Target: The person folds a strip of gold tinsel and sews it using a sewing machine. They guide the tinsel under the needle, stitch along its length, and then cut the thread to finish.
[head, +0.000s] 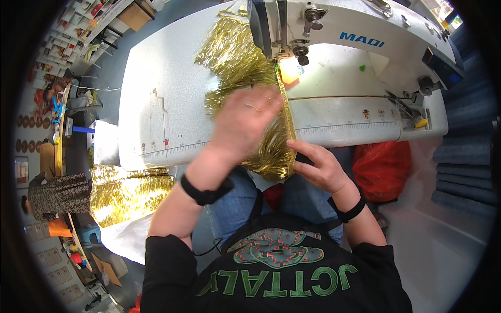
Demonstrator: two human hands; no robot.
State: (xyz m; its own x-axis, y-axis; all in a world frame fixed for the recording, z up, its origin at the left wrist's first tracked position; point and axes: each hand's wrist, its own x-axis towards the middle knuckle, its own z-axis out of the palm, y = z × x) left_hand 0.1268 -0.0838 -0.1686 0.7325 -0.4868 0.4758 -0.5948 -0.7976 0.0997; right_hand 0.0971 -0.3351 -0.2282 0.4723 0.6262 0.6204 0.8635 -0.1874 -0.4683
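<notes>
Gold metallic tinsel fringe [235, 45] runs in a long strip under the head of a white MAQI sewing machine [332, 23] and hangs over the table's front edge. Its glittery band [289, 113] leads straight to the lit needle area. My left hand [250, 119], blurred, lies over the strands beside the band; whether its fingers grip any is unclear. Near the table edge, my right hand [323, 166] holds the band between thumb and fingers.
Small snips [401, 105] and a yellow-tipped item lie in a recess at the right. A red plastic bag [381, 170] sits below. More gold fringe [129, 191] is piled at the left on white sheeting [131, 238]. Another person [58, 193] stands beyond it.
</notes>
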